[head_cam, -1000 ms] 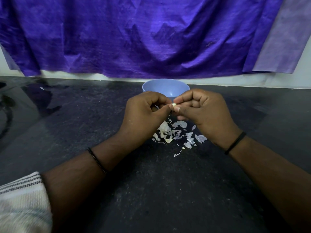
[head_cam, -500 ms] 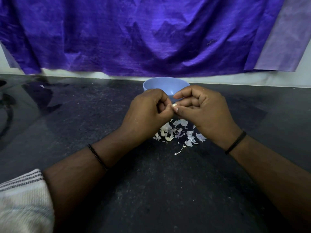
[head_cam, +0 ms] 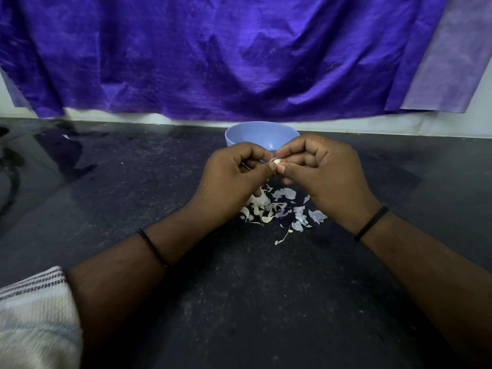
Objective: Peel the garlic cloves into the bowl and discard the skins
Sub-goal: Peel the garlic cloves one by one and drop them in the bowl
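Note:
A small pale garlic clove (head_cam: 276, 161) is pinched between the fingertips of both hands, just in front of the blue bowl (head_cam: 262, 134). My left hand (head_cam: 231, 179) holds it from the left with curled fingers, and my right hand (head_cam: 326, 174) grips it from the right with thumb and forefinger. Most of the clove is hidden by the fingers. A scatter of white and purplish garlic skins (head_cam: 282, 209) lies on the dark counter below the hands. The bowl's inside is partly hidden behind the hands.
The dark speckled counter (head_cam: 239, 302) stretches wide on all sides. A purple cloth (head_cam: 226, 57) hangs on the wall right behind the bowl. A striped light sleeve (head_cam: 34, 315) shows at the lower left.
Both hands stay together at the clove and have shifted only slightly. The fingertips have worked round the clove, which shows a little more now.

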